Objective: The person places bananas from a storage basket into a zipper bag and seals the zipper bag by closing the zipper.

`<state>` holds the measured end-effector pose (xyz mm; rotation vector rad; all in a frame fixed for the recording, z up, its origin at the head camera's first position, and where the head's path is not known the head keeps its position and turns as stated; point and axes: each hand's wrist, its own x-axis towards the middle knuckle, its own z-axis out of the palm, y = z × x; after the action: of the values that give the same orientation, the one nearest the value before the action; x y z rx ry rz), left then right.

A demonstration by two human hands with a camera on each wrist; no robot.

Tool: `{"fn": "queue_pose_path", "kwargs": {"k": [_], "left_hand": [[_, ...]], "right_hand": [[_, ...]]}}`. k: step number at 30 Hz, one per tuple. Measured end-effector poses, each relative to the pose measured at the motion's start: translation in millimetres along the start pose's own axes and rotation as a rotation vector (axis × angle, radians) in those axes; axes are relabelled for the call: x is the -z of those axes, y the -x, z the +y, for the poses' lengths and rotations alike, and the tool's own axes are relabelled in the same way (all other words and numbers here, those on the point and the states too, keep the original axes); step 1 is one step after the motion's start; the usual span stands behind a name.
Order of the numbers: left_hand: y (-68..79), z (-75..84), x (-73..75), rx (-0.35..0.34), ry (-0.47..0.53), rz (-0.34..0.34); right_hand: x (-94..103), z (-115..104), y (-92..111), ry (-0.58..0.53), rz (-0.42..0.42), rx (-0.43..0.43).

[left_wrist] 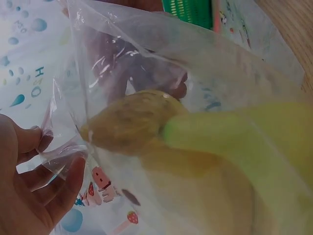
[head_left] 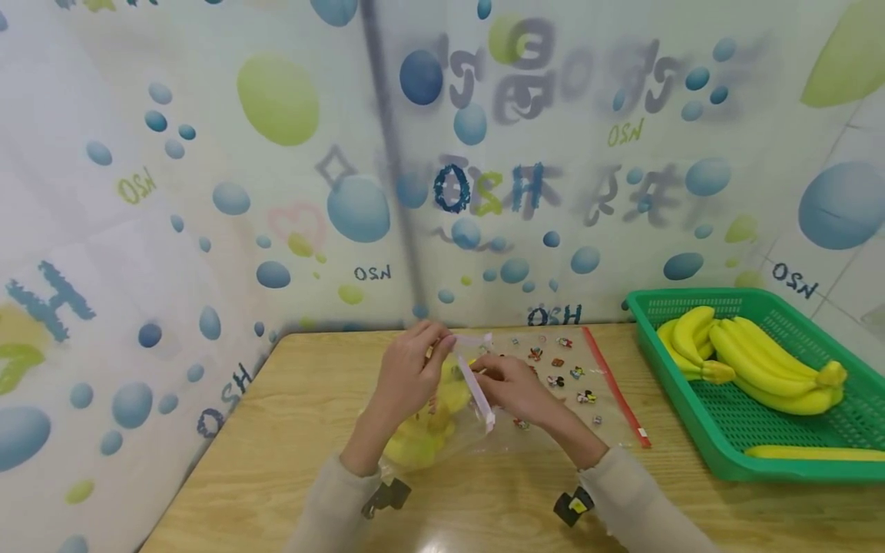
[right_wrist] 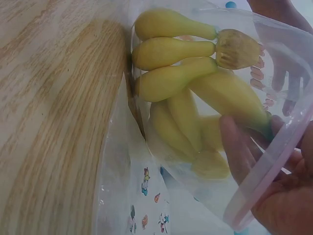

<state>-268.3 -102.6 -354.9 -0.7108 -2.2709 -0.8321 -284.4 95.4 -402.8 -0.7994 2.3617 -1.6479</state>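
Observation:
A clear zip bag (head_left: 475, 390) with a pale pink strip along its mouth stands tilted on the table, several yellow bananas (right_wrist: 173, 54) inside it. My left hand (head_left: 409, 372) pinches the far edge of the mouth; in the left wrist view its thumb and fingers hold the thin plastic beside a brown banana stem (left_wrist: 132, 122). My right hand (head_left: 515, 388) reaches in through the mouth. In the right wrist view its fingers (right_wrist: 234, 147) close about the end of one banana, partly hidden by the strip.
A second clear bag (head_left: 570, 399), printed with small cartoon figures and edged by a red zip, lies flat at the right. Beyond it stands a green basket (head_left: 712, 453) with more bananas. A patterned sheet (head_left: 484, 253) hangs behind the wooden table (head_left: 276, 461).

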Motion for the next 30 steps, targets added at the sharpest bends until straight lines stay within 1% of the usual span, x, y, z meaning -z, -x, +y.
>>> {"fn": "queue_pose_path", "kwargs": {"k": [2, 4, 8, 11, 13, 16, 19, 21, 23, 27, 28, 29, 30], "left_hand": [[0.4, 0.3, -0.1, -0.005, -0.001, 0.002], [0.7, 0.9, 0.2, -0.012, -0.003, 0.004], [1.2, 1.1, 0.5, -0.008, -0.005, 0.004], [1.2, 1.0, 0.8, 0.004, -0.001, -0.002], [1.3, 0.9, 1.1, 0.004, -0.001, -0.003], [1.6, 1.3, 1.6, -0.009, -0.013, 0.003], [2.1, 1.9, 2.3, -0.015, -0.023, 0.008], [2.4, 1.9, 2.6, -0.006, -0.030, 0.006], [2.2, 1.6, 3.0, 0.009, -0.033, -0.001], [0.9, 1.0, 4.0, 0.027, -0.036, -0.005], [0.6, 0.9, 4.5, 0.029, -0.034, -0.004], [0.3, 0.8, 5.0, 0.030, -0.034, 0.001], [0.1, 0.6, 5.6, 0.034, -0.031, 0.006]], "right_hand": [[-1.7, 2, -1, 0.008, 0.024, -0.012], [-3.4, 2, -1, -0.006, 0.048, -0.022], [-7.5, 3, -2, -0.009, 0.098, -0.027], [-9.3, 4, -3, 0.041, 0.132, -0.008], [-9.2, 4, -2, 0.065, 0.138, 0.003], [-7.1, 4, -2, 0.071, 0.105, 0.006], [-3.0, 3, -1, 0.061, 0.054, -0.013], [0.8, 0, 1, 0.076, 0.045, -0.010], [5.9, -4, 2, 0.100, 0.071, 0.016], [19.5, -17, 9, 0.192, 0.172, 0.068], [23.4, -22, 11, 0.207, 0.172, 0.068], [27.1, -26, 14, 0.229, 0.155, 0.065], [30.4, -31, 17, 0.246, 0.121, 0.060]]}}
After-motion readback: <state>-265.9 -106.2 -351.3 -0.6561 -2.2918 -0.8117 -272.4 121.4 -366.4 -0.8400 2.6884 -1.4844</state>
